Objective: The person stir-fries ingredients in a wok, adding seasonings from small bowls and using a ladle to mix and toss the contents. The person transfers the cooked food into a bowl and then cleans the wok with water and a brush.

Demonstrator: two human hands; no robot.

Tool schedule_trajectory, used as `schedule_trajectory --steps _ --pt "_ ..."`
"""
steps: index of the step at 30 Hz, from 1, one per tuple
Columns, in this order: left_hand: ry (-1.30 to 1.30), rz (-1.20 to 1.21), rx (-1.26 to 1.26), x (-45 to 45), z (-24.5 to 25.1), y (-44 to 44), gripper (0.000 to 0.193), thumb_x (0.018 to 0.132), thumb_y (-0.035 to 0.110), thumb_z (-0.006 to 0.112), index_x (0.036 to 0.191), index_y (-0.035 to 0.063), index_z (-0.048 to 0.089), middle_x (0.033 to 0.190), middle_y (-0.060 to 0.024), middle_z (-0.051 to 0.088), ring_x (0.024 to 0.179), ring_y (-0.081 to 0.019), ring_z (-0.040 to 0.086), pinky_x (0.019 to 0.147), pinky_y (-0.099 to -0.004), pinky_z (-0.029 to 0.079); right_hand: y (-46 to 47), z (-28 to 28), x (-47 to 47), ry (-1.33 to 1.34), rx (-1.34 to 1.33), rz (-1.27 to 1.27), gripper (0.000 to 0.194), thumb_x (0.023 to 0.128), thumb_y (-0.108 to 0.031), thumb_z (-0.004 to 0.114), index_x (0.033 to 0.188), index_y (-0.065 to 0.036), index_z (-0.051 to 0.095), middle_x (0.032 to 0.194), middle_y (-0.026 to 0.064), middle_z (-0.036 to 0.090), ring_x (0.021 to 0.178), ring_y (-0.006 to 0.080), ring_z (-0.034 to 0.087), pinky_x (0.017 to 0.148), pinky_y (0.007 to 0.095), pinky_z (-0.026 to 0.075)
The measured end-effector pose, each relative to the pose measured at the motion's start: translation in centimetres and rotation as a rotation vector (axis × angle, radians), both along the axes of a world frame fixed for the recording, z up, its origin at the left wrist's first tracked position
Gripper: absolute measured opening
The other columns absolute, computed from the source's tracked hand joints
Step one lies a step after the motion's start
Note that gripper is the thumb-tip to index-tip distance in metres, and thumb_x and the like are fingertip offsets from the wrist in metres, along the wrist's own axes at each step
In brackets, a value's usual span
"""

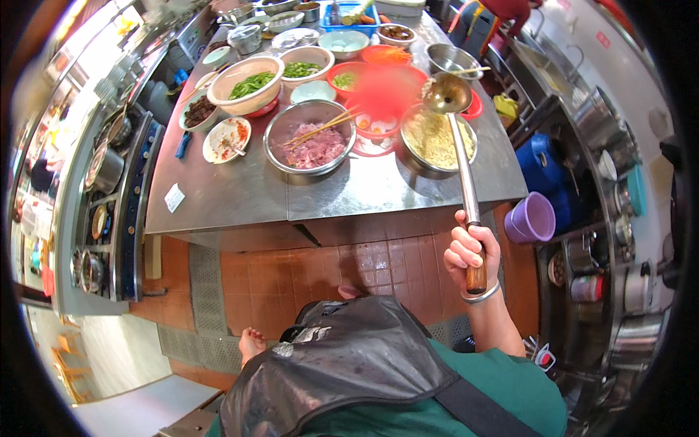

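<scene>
My right hand (pixel 471 248) is closed round the wooden handle of a long metal ladle (pixel 464 164). The ladle's round bowl is raised over the far edge of a steel bowl of pale yellow chopped food (pixel 437 139). My left hand (pixel 253 343) hangs low beside the black apron (pixel 349 355), holding nothing, its fingers loosely bent. On the steel table, a steel bowl of pinkish minced meat (pixel 317 145) has chopsticks (pixel 322 130) lying across it. Between the two steel bowls are whitish round items with orange centres (pixel 377 124), partly hidden by a red blur.
Bowls of cut green vegetables (pixel 252 86) and dark food (pixel 199 112), plus a stained plate (pixel 226 140), crowd the steel table (pixel 229 191). A stove (pixel 117 202) stands left. To the right are a purple bucket (pixel 529 217) and steel shelves. A person (pixel 505 13) bends at the far right.
</scene>
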State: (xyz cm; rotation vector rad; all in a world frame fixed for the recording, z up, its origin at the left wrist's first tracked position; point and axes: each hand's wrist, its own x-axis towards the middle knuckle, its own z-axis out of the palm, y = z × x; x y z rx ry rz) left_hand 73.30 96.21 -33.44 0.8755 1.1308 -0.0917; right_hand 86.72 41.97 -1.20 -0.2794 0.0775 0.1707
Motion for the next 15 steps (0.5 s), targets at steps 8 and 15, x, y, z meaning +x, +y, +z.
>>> schedule_trajectory --steps 8,15 --pt "0.006 0.272 0.124 -3.3 3.2 -3.8 0.009 0.085 0.017 0.051 0.077 0.012 0.05 0.063 0.0021 0.05 0.058 -0.0134 0.05 0.053 -0.0297 0.041 6.0 3.0 5.6 -0.269 -0.162 0.312 0.034 0.089 -0.011 0.041 0.122 -0.008 0.042 0.055 -0.003 0.038 0.037 0.0066 0.039 0.044 0.025 0.032" --pt "0.232 0.498 0.245 -14.1 3.1 -8.0 0.008 0.087 0.019 0.05 0.085 0.0105 0.05 0.065 -0.0011 0.052 0.055 -0.0149 0.051 0.048 -0.0314 0.042 14.8 2.5 8.9 -0.221 0.041 0.995 0.038 0.085 -0.021 0.052 0.119 -0.01 0.042 0.059 -0.0003 0.041 0.042 0.0109 0.04 0.047 0.0275 0.034"
